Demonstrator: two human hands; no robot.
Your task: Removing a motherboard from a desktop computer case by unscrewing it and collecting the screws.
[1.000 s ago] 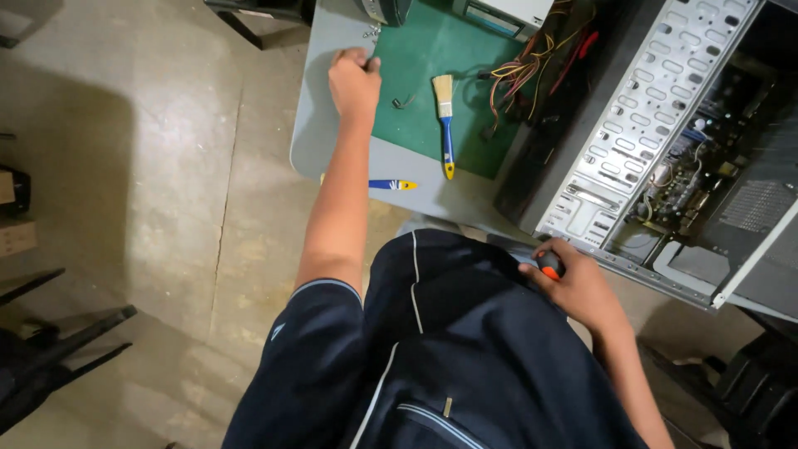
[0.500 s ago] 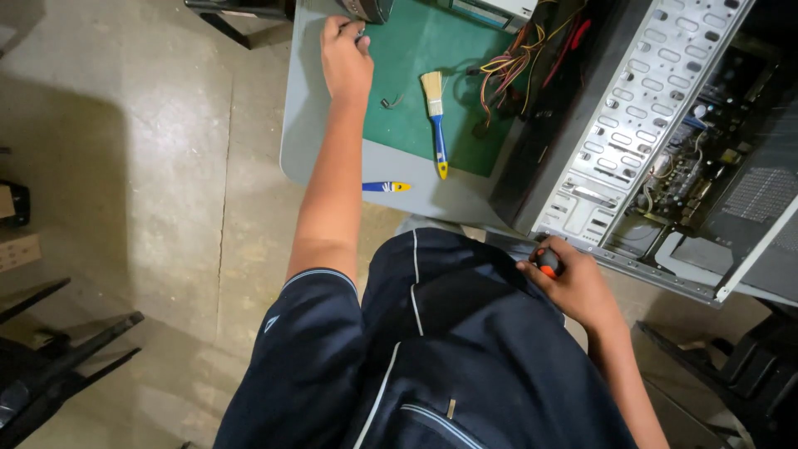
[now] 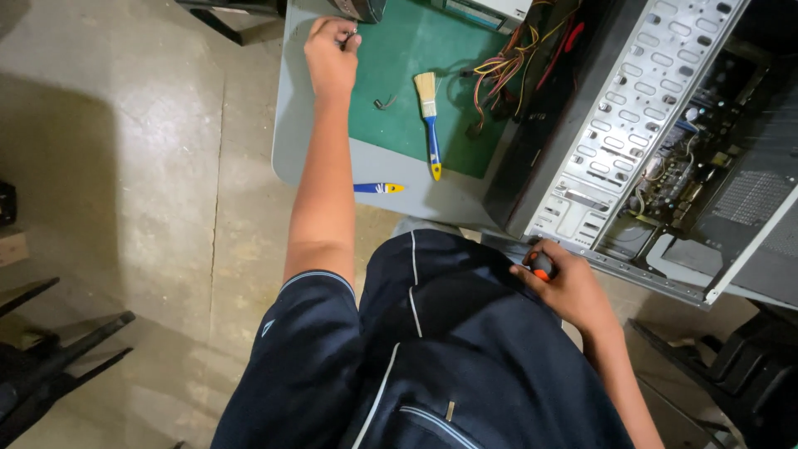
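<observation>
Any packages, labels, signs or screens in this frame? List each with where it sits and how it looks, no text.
No packages, signs or screens in view.
Possible label: a pale strip on the light-coloured box at the top edge, behind the green mat; too small to be sure.
Possible marking: a white patch on the blue and yellow tool lying on the grey table, below the left hand.

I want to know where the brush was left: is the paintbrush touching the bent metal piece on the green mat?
Apart. The head view shows the paintbrush and the bent metal piece lying side by side with bare green mat between them.
</observation>
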